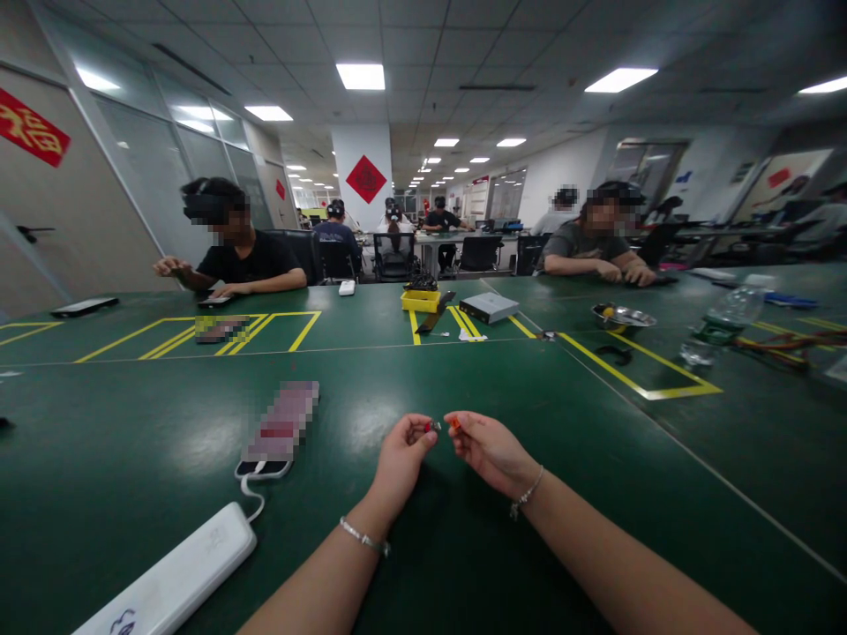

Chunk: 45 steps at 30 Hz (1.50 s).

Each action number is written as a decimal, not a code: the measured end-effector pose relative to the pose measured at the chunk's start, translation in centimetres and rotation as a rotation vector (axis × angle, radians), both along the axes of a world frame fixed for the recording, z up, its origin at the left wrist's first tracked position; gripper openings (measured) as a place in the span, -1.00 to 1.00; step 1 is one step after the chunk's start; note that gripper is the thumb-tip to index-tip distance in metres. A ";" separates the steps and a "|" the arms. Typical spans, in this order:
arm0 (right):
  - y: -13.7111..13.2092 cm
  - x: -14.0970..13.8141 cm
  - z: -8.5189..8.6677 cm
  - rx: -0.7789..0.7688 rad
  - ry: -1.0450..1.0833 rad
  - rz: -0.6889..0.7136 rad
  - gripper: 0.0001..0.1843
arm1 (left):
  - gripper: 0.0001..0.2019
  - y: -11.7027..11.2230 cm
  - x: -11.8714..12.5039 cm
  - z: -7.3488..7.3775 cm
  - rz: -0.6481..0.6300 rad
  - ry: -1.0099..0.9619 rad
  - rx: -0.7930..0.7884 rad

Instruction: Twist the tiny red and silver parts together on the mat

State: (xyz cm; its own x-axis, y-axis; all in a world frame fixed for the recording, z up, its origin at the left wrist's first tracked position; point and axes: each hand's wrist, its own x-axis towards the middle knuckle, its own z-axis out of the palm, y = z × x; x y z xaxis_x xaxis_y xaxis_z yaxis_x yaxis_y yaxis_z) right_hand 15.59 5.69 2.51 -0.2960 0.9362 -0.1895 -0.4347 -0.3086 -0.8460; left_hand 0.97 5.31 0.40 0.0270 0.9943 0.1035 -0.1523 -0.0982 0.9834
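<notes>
Just above the green table (331,520), my left hand (405,450) is closed in a pinch on a small red piece with a shiny metal end (432,426). The metal end points right; its exact kind is too small to make out. Facing it, my right hand (488,448) pinches a small orange piece (455,423) between thumb and fingers. A narrow gap separates the two pieces. Part of each one is hidden by my fingers.
On my left a phone (284,423) is cabled to a white power bank (178,564). Farther off stand a yellow box (421,302), a grey box (490,307), a metal bowl (622,316) and a plastic bottle (728,317). Two people sit across the table.
</notes>
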 end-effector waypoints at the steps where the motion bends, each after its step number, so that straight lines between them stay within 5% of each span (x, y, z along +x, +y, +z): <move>1: 0.0 0.0 0.0 -0.001 0.004 -0.002 -0.73 | -0.82 0.0 0.0 0.0 0.004 -0.002 0.008; 18: -0.7 -1.2 0.2 0.179 -0.283 -0.114 -0.60 | -0.89 -0.8 0.3 0.8 0.077 0.231 0.213; 27: -1.0 -1.9 -0.3 0.158 -0.335 -0.247 -0.61 | -0.86 -1.1 0.1 0.3 0.083 0.474 0.485; 36: -2.3 -3.3 -1.4 0.136 -0.320 -0.424 -0.52 | -0.90 -1.7 -0.4 0.8 0.242 0.734 0.652; 45: -2.4 -2.8 -1.2 0.236 -0.415 -0.332 -0.55 | -0.92 -1.2 -0.6 0.1 0.295 0.768 0.677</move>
State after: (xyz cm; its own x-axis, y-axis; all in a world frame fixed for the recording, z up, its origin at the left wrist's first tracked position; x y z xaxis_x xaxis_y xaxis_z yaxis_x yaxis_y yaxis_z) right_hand 12.78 3.34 1.31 0.0749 0.9972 -0.0018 -0.0934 0.0053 -0.9956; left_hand 0.33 4.07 0.50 0.0875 0.7137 0.6949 0.6045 -0.5925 0.5324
